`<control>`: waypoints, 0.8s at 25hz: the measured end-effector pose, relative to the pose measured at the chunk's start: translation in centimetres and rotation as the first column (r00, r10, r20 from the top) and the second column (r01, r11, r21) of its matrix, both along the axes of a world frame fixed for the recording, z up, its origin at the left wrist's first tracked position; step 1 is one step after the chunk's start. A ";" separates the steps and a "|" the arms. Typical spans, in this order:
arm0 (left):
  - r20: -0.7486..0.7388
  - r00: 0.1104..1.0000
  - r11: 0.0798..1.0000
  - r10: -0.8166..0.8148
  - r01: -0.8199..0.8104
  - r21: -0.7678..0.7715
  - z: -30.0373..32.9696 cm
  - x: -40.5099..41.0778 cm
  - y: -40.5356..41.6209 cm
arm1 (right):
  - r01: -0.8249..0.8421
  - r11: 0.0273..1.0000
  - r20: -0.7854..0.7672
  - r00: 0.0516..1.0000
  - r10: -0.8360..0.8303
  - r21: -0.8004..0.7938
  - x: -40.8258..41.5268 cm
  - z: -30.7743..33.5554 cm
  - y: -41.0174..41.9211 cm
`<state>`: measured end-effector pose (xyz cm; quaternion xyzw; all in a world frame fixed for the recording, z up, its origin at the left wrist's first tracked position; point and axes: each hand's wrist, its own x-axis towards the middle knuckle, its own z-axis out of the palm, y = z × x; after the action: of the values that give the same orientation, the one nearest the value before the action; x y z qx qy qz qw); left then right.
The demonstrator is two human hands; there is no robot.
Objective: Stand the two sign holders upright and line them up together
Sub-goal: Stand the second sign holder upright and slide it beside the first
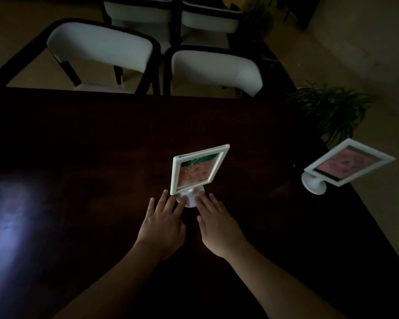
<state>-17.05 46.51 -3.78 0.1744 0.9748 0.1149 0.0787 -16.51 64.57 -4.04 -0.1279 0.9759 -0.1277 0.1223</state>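
A white-framed sign holder (197, 169) with a pink and green card stands upright on its round base in the middle of the dark table (78, 139). My left hand (164, 224) and my right hand (217, 224) lie flat with fingers spread, their fingertips touching the base from either side. The second sign holder (346, 163), also white with a pink card, stands on its round base at the table's right edge, far from the first.
Two white chairs (101, 49) (217, 70) stand at the far side of the table, with more behind them. A potted plant (332, 109) is on the floor past the right edge. A pale light patch lies on the table's left.
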 end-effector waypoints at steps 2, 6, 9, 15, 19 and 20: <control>0.005 1.000 1.000 -0.012 0.012 -0.012 0.0 0.2 2.6 | 0.013 1.000 -0.004 1.000 -0.013 -0.007 0.2 0.0 2.6; 0.035 0.999 0.999 -0.030 0.031 -0.030 -0.3 0.3 7.5 | 0.036 0.999 -0.028 0.999 -0.036 -0.001 0.1 -0.2 7.5; 0.043 0.998 0.999 -0.036 0.037 -0.025 -0.3 -0.2 11.0 | 0.054 0.999 -0.049 0.997 -0.054 -0.006 -0.1 -0.6 10.8; 0.039 0.996 0.996 -0.075 0.076 -0.035 -0.5 -1.6 17.5 | 0.094 0.996 -0.090 0.991 -0.095 -0.010 -0.9 -1.3 17.1; 0.032 0.996 0.996 -0.087 0.088 -0.031 -0.8 -2.3 20.8 | 0.115 0.993 -0.110 0.987 -0.115 0.000 -1.4 -1.7 20.3; 0.029 0.995 0.995 -0.091 0.092 -0.034 -0.9 -2.5 21.6 | 0.119 0.993 -0.120 0.986 -0.118 0.000 -1.6 -1.8 21.1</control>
<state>-19.57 68.09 -4.68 0.2158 0.9665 0.0963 0.1001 -18.09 85.69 -5.83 -0.0765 0.9878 -0.1235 0.0561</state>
